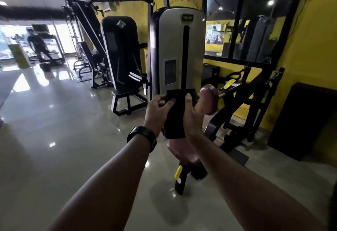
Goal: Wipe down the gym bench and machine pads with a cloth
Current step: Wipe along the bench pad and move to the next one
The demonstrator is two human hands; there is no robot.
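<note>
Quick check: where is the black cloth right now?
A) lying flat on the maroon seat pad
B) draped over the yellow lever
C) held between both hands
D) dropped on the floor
C: the left hand and the right hand both grip the black cloth.

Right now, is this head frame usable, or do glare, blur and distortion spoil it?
Head view: usable; the bright far windows blow out white, glare streaks the glossy tiled floor, wide-angle bending curves the edges, yet the black cloth gripped by the left hand and right hand looks sharp.

A distant person point(37, 43) stands on a treadmill point(52, 59).
</note>
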